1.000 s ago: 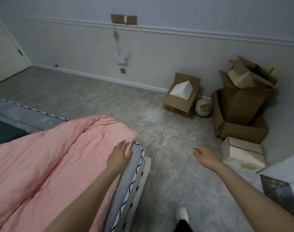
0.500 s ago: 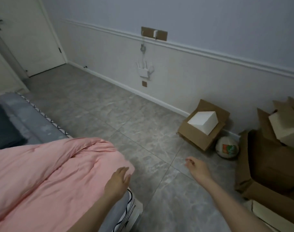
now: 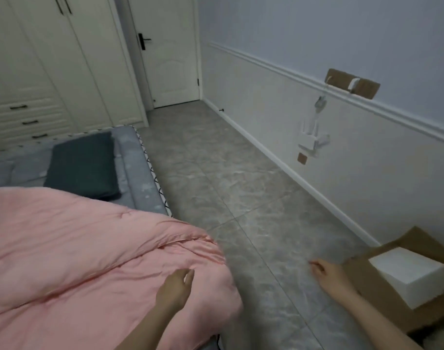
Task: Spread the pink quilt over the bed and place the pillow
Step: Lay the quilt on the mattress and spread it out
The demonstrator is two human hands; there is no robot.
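Observation:
The pink quilt (image 3: 77,248) lies across the near part of the bed (image 3: 137,178), bunched in folds toward the bed's right edge. Past it a dark green pillow (image 3: 83,165) rests flat on the grey mattress. My left hand (image 3: 175,289) is laid on the quilt's near right corner with fingers loosely apart, holding nothing. Out over the floor to the right hovers my right hand (image 3: 329,274), fingers loosely curled and empty.
A grey tiled floor (image 3: 241,185) runs beside the bed to a white door (image 3: 170,51). White wardrobes (image 3: 51,72) stand behind the bed. An open cardboard box (image 3: 403,281) with a white foam block sits at the right by the wall.
My view has swung left, bringing the pillow, door and wardrobes into sight. Both hands keep much the same pose, the left still resting on the quilt's corner.

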